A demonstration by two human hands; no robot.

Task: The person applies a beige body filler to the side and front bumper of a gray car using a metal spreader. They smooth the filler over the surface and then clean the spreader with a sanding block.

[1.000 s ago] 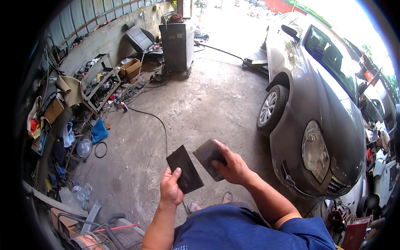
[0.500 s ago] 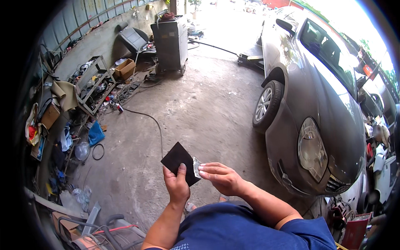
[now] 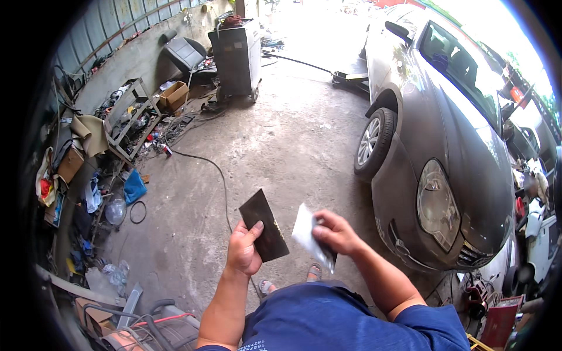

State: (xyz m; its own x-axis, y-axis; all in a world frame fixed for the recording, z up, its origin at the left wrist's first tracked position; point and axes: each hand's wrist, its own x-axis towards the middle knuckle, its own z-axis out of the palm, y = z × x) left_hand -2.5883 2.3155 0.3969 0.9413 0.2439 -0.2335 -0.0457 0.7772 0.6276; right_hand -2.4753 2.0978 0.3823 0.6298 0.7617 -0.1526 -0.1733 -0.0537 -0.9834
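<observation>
My left hand [image 3: 244, 251] is closed on a thin, dark rectangular sheet [image 3: 266, 231], its thumb lying flat across the face. A few pale specks show along the sheet's right edge. My right hand [image 3: 338, 233] pinches a whitish, partly see-through plastic packet [image 3: 305, 229], blurred by motion. Something dark shows at the packet's lower right, and I cannot make out what it is. Between the sheet and the packet there is a small gap. Both are held in front of my body, above the concrete floor.
To the right stands a dark grey car [image 3: 445, 134] with its front wheel [image 3: 374, 140] turned. A floor jack [image 3: 350, 79] sits beside it. A wheeled cabinet [image 3: 237, 58], a metal rack [image 3: 132, 120] and a car seat [image 3: 186, 52] line the left. A hose [image 3: 219, 169] crosses the concrete.
My right hand has drawn the clear packet away from the dark sheet, to the right, and more of the packet shows. The sheet has turned in my left hand.
</observation>
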